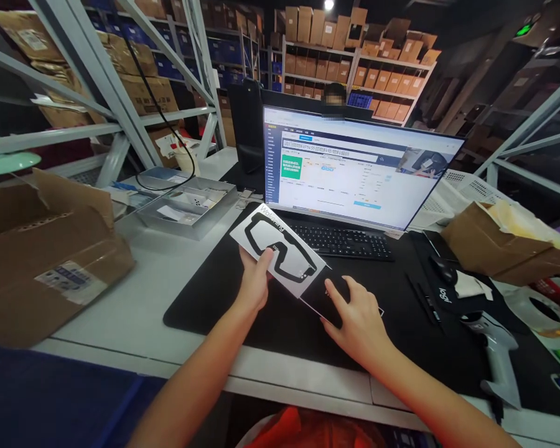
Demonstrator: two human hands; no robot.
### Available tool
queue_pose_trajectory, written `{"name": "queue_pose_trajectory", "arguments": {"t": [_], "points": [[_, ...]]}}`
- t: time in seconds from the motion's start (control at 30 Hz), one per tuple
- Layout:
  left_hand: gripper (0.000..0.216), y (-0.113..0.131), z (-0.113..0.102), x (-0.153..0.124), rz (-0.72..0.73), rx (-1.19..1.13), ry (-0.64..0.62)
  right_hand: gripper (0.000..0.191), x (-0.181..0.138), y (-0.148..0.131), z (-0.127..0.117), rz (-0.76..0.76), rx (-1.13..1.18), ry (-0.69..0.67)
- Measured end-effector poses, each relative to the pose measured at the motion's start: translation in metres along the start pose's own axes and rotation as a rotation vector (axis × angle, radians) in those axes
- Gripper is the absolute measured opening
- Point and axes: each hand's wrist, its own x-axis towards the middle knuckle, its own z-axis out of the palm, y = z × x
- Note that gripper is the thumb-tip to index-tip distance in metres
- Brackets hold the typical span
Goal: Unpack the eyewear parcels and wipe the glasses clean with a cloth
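Note:
My left hand [256, 279] grips a flat silver-white box [280, 252] by its near side, thumb on top. The box is tilted over the black desk mat. Its face carries a black goggles outline and lettering at the far left end. A black section [324, 297] continues from the right end of the printed face, looking like an inner box partly out of its sleeve. On that section my right hand [358, 314] is closed, index finger and thumb toward the sleeve's edge. The far end of the black section is hidden under my palm.
Behind the box stand a keyboard [345, 241] and a lit monitor [336, 168]. To the right lie a mouse [443, 270], pens [427, 302] and a barcode scanner [497, 354]. Open cartons [51, 267] flank the desk, and a grey tray [193, 227] sits at the back left.

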Motion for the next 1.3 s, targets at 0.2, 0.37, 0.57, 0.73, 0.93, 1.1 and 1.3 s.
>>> {"name": "queue_pose_trajectory", "arguments": {"t": [0.2, 0.37, 0.57, 0.73, 0.93, 1.1, 1.3], "points": [[0.072, -0.021, 0.008, -0.011, -0.141, 0.023, -0.021, 0.066, 0.011, -0.003, -0.001, 0.052, 0.043, -0.018], [0.055, -0.026, 0.01, -0.013, -0.104, -0.038, 0.016, 0.077, -0.018, 0.016, -0.004, 0.118, 0.25, 0.141], [0.033, -0.029, 0.019, -0.022, -0.203, -0.107, 0.056, 0.078, -0.063, 0.013, 0.013, 0.508, 0.779, 0.382], [0.033, -0.046, 0.027, -0.057, -0.272, -0.123, -0.011, 0.085, -0.047, -0.02, 0.017, 0.449, 0.804, 0.397], [0.05, -0.06, 0.021, -0.093, -0.353, -0.087, -0.147, 0.1, -0.019, -0.05, 0.029, 0.523, 0.864, 0.328], [0.073, -0.051, 0.021, -0.093, -0.262, -0.036, -0.168, 0.093, -0.005, -0.052, 0.038, 0.561, 1.185, 0.405], [0.12, -0.042, 0.011, -0.078, -0.011, 0.081, -0.474, 0.075, -0.001, -0.033, 0.018, 0.835, 1.687, 0.443]]}}
